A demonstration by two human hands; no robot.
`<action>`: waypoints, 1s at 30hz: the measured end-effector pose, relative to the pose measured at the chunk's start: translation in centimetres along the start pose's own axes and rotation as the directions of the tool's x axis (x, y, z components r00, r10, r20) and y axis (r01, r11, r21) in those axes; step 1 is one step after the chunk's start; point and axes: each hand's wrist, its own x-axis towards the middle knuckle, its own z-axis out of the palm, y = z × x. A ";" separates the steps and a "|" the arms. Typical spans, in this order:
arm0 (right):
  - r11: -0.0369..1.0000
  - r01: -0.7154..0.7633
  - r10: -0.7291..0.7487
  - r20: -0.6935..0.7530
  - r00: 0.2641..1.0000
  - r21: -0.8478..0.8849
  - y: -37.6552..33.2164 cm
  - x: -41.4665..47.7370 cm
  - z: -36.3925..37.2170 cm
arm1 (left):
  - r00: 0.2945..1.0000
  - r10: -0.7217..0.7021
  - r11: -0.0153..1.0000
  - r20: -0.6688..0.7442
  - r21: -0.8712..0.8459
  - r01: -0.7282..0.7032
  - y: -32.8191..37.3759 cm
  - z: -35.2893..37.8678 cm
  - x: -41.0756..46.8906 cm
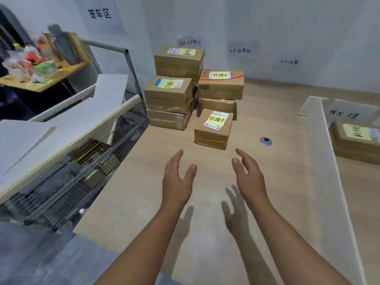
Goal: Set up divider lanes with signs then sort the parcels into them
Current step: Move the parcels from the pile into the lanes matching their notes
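1. The left hand (176,177) and the right hand (249,177) reach out over the wooden floor (144,192). Their palms face each other and the fingers are straight and slightly spread. Neither hand holds or touches anything.
2. The nearest box (213,130) sits on the floor at 12 o'clock from the hands, just past the fingertips and clear of them. A yellow note (216,119) with handwritten characters lies over its printed label.
3. Behind it, from 11 to 12 o'clock, a pile of boxes (167,93) stands by the wall, stacked two and three high. Several of them have similar yellow slips on top.
4. At 3 o'clock a white divider strip (324,161) runs along the floor from near to far.
5. Across the strip lies another box (357,142), also with a yellow slip on top. Just behind it, at 2 o'clock, a white sign (347,114) with handwriting seems to stand propped up, though the picture is warped at that edge.
6. A small round metal disc (265,141) is set in the floor at 1 o'clock, between the nearest box and the strip.
7. At 9 o'clock a wire cart (82,161) carries white boards (61,128). At 10 o'clock a blurred wooden table (51,81) holds bottles and packets.
8. Handwritten paper sheets (99,14) hang on the wall from 11 to 1 o'clock.
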 end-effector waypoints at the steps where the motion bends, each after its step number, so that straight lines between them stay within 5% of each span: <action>1: 1.000 -0.009 0.009 -0.008 1.000 0.003 0.1 1.3 0.5 | 1.000 0.000 1.000 0.012 0.003 0.000 -0.1 0.4 1.4; 19: 0.970 -0.234 0.234 -0.006 0.972 0.066 4.8 24.3 8.8 | 0.980 -0.096 0.994 0.177 0.075 0.084 -4.9 12.5 27.4; 30: 0.953 -0.291 0.293 -0.015 0.956 0.090 7.0 22.2 9.2 | 0.951 -0.174 0.984 0.255 0.084 0.157 -7.0 13.1 25.9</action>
